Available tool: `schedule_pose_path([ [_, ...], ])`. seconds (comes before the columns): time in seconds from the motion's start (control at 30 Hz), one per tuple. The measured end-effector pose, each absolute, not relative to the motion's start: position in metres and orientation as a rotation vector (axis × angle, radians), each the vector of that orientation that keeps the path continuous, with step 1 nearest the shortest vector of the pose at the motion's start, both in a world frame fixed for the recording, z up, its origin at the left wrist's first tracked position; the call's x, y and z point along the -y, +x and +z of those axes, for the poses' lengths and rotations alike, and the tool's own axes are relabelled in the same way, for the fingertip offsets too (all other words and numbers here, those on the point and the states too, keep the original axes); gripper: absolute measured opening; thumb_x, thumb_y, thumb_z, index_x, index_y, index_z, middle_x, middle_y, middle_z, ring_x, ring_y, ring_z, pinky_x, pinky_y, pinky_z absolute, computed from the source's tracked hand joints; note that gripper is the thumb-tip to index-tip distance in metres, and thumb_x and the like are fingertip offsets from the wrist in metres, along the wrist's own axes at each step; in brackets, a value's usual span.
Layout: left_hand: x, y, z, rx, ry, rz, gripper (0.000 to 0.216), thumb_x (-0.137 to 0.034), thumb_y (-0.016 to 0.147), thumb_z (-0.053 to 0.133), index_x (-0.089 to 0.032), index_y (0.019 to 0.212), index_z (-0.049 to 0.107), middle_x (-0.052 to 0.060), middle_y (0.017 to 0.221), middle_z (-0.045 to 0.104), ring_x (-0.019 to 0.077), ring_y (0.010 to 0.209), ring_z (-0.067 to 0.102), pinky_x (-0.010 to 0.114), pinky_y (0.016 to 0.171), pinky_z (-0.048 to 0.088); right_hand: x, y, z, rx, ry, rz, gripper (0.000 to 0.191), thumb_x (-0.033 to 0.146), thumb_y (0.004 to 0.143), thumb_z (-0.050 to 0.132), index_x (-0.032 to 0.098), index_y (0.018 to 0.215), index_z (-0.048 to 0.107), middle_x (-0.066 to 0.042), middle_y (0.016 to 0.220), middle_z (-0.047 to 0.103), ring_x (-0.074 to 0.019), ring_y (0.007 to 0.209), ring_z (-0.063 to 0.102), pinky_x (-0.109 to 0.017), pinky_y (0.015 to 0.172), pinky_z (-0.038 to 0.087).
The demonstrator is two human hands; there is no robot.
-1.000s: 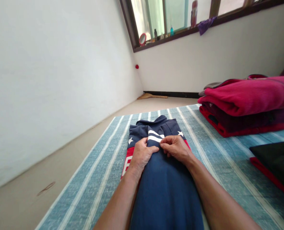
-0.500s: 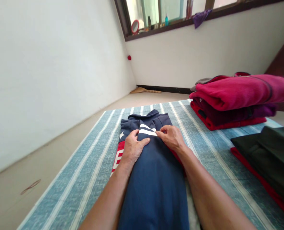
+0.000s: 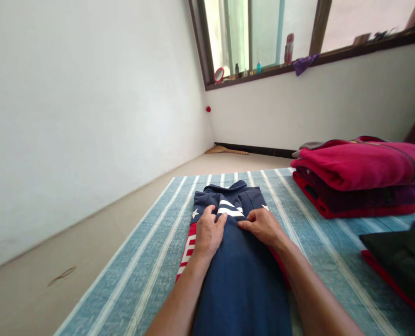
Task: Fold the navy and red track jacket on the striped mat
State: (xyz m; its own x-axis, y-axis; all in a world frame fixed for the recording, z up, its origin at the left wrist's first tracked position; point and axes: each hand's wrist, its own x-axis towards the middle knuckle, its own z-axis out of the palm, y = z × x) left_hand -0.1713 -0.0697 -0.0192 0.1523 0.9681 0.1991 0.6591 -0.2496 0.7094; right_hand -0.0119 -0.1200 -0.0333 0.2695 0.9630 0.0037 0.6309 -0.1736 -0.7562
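A navy collared shirt (image 3: 242, 280) lies folded lengthwise on the striped bedspread, its collar at the far end. White stripes cross its upper middle, and white stars and red-and-white panels show along the sides. My left hand (image 3: 209, 233) rests on the shirt left of the white stripes, thumb and fingers apart. On the other side, my right hand (image 3: 263, 226) touches the fabric just below the stripes, fingers curled and thumb pressed toward the index finger with cloth at their tips. Its finger undersides are hidden.
The blue-and-white striped bedspread (image 3: 123, 289) spreads under the shirt. Folded red, pink and purple clothes (image 3: 361, 168) are stacked at the right, with a dark green folded garment (image 3: 396, 252) nearer me. A broom (image 3: 224, 150) lies on the floor by the far wall. Bottles stand on the windowsill (image 3: 273, 71).
The view has tilted up and shifted left, so everything sits lower and farther right. My right hand has drawn slightly back from the white stripes. My left thumb now points more forward.
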Motion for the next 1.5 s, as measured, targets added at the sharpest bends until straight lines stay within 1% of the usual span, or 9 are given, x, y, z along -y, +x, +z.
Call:
schedule_pose_path([
  [0.1, 0.078, -0.171, -0.016, -1.693, 2.288, 0.805, 0.045, -0.025, 0.085, 0.055, -0.01, 0.127, 0.048, 0.012, 0.097, 0.069, 0.0259, 0.095, 0.065, 0.035, 0.085, 0.048, 0.121, -0.013, -0.034, 1.447, -1.968, 0.604, 0.027, 0.041, 0.072, 0.067, 0.021, 0.055, 0.06, -0.003, 0.061, 0.063, -0.0185, 0.064, 0.058, -0.025, 0.052, 0.029],
  [0.23, 0.088, -0.168, -0.005, -1.654, 2.607, 0.786, 0.029, -0.017, 0.086, 0.05, -0.014, 0.114, 0.057, 0.013, 0.114, 0.062, 0.0258, 0.11, 0.056, 0.036, 0.094, 0.045, 0.124, -0.016, -0.025, 1.41, -1.982, 0.443, 0.02, 0.037, 0.075, 0.065, 0.021, 0.062, 0.063, -0.004, 0.065, 0.064, -0.02, 0.066, 0.059, -0.026, 0.054, 0.032],
  [0.33, 0.09, -0.167, -0.001, -1.551, 2.68, 0.683, 0.031, -0.017, 0.088, 0.044, -0.018, 0.115, 0.059, 0.012, 0.13, 0.055, 0.026, 0.123, 0.048, 0.039, 0.102, 0.04, 0.124, -0.027, -0.017, 1.345, -1.712, 0.386, 0.018, 0.035, 0.082, 0.056, 0.021, 0.075, 0.066, -0.004, 0.069, 0.066, -0.0189, 0.067, 0.061, -0.028, 0.061, 0.041],
  [0.43, 0.088, -0.168, -0.008, -1.541, 2.607, 0.409, 0.041, -0.024, 0.092, 0.038, -0.02, 0.131, 0.051, 0.01, 0.15, 0.037, 0.0298, 0.14, 0.027, 0.05, 0.109, 0.029, 0.122, -0.047, -0.021, 1.343, -1.264, 0.566, 0.031, 0.036, 0.089, 0.046, 0.018, 0.108, 0.063, -0.008, 0.104, 0.069, -0.0206, 0.095, 0.064, -0.03, 0.083, 0.048],
  [0.57, 0.086, -0.174, -0.019, -1.502, 2.385, 0.153, 0.054, -0.032, 0.093, 0.034, -0.022, 0.146, 0.031, 0.011, 0.157, 0.02, 0.0295, 0.145, 0.014, 0.054, 0.113, 0.018, 0.119, -0.067, -0.042, 1.502, -1.225, 0.645, 0.046, 0.04, 0.093, 0.04, 0.018, 0.132, 0.049, -0.011, 0.135, 0.054, -0.0233, 0.126, 0.048, -0.04, 0.107, 0.036],
  [0.93, 0.097, -0.177, -0.009, -1.494, 2.329, 0.165, 0.057, -0.032, 0.093, 0.029, -0.014, 0.147, 0.03, 0.013, 0.157, 0.019, 0.0283, 0.144, 0.016, 0.052, 0.114, 0.016, 0.121, -0.069, -0.059, 1.688, -1.368, 0.547, 0.054, 0.05, 0.095, 0.031, 0.017, 0.135, 0.046, -0.013, 0.144, 0.044, -0.0244, 0.136, 0.036, -0.043, 0.114, 0.027],
  [1.13, 0.137, -0.204, -0.003, -1.525, 2.397, 0.187, 0.06, -0.027, 0.088, 0.038, -0.009, 0.146, 0.033, 0.015, 0.154, 0.023, 0.028, 0.143, 0.019, 0.048, 0.116, 0.018, 0.12, -0.073, -0.058, 1.765, -1.558, 0.399, 0.063, 0.051, 0.096, 0.027, 0.008, 0.138, 0.046, -0.018, 0.145, 0.043, -0.0274, 0.136, 0.036, -0.045, 0.113, 0.025],
  [1.3, 0.182, -0.242, -0.037, -1.346, 2.685, 0.231, 0.065, -0.042, 0.083, 0.055, -0.021, 0.142, 0.042, 0.011, 0.15, 0.031, 0.0328, 0.137, 0.034, 0.049, 0.111, 0.032, 0.119, -0.079, -0.056, 1.848, -1.646, 0.306, 0.063, 0.052, 0.096, 0.029, 0.009, 0.139, 0.045, -0.016, 0.146, 0.041, -0.0279, 0.139, 0.031, -0.046, 0.114, 0.021],
  [1.5, 0.189, -0.261, -0.061, -1.395, 2.941, 0.415, 0.082, -0.04, 0.079, 0.062, -0.032, 0.148, 0.019, 0.004, 0.149, 0.032, 0.0317, 0.13, 0.045, 0.044, 0.106, 0.042, 0.12, -0.083, -0.051, 1.888, -1.678, 0.253, 0.061, 0.051, 0.095, 0.035, 0.01, 0.138, 0.047, -0.017, 0.146, 0.041, -0.0301, 0.139, 0.03, -0.046, 0.114, 0.022],
])
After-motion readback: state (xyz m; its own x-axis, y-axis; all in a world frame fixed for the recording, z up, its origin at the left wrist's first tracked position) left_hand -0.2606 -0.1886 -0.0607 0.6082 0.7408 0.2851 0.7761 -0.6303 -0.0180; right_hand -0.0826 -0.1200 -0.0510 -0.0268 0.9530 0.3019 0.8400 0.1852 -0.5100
